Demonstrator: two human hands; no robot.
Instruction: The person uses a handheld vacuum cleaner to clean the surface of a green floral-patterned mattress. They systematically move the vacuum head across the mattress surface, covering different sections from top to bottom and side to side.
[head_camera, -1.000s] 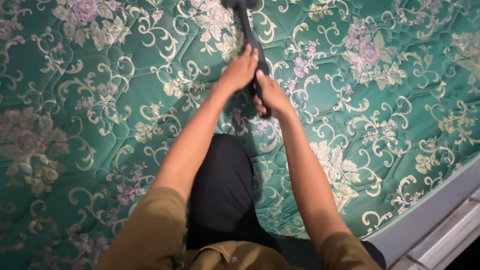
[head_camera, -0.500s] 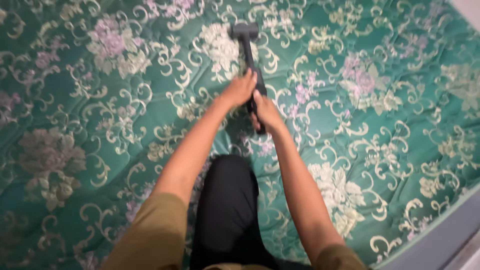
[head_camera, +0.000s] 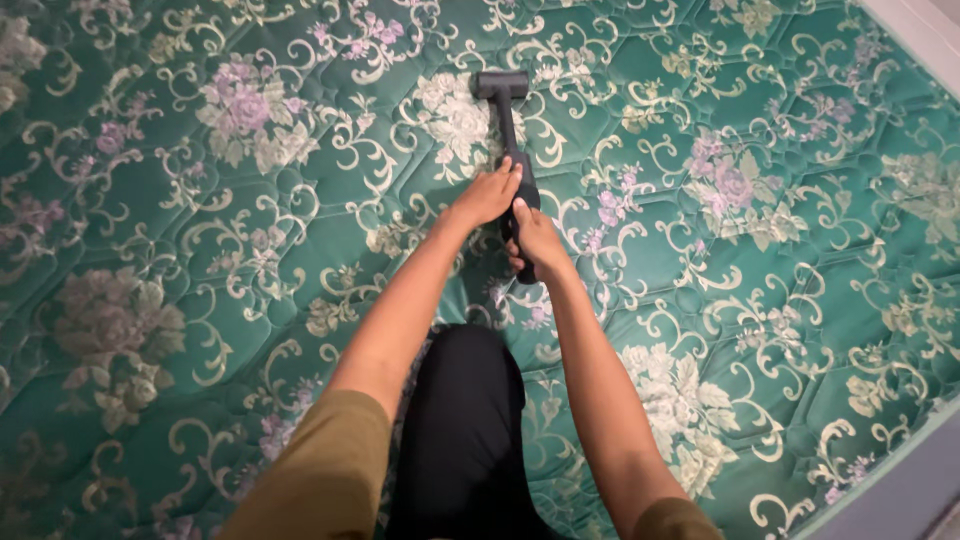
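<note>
- Head view, hands: the left hand (head_camera: 487, 196) and the right hand (head_camera: 535, 235) were both wrapped, fingers curled tight, around the dark handheld vacuum tool (head_camera: 510, 135). The left hand sat farther forward along the handle and the right hand just behind it, the two nearly touching. Stacking the hands this way probably served to steady the long handle and press it down.
- Head view, tool: the tool's flat nozzle head (head_camera: 501, 84) lay against the green quilted mattress (head_camera: 780, 330), ahead of both hands along the line of the handle. The rear end of the handle showed just below the right hand. The shaft between nozzle and grip was bare.
- Head view, posture: both forearms extended forward from olive sleeves (head_camera: 320, 480). A knee in black trousers (head_camera: 460, 420) rested on the mattress between the arms, suggesting the person knelt in order to reach across the surface.
- Head view, surroundings: the mattress cover bore cream scrolls and mauve flowers; a pale edge (head_camera: 900, 490) bounded it at lower right.
</note>
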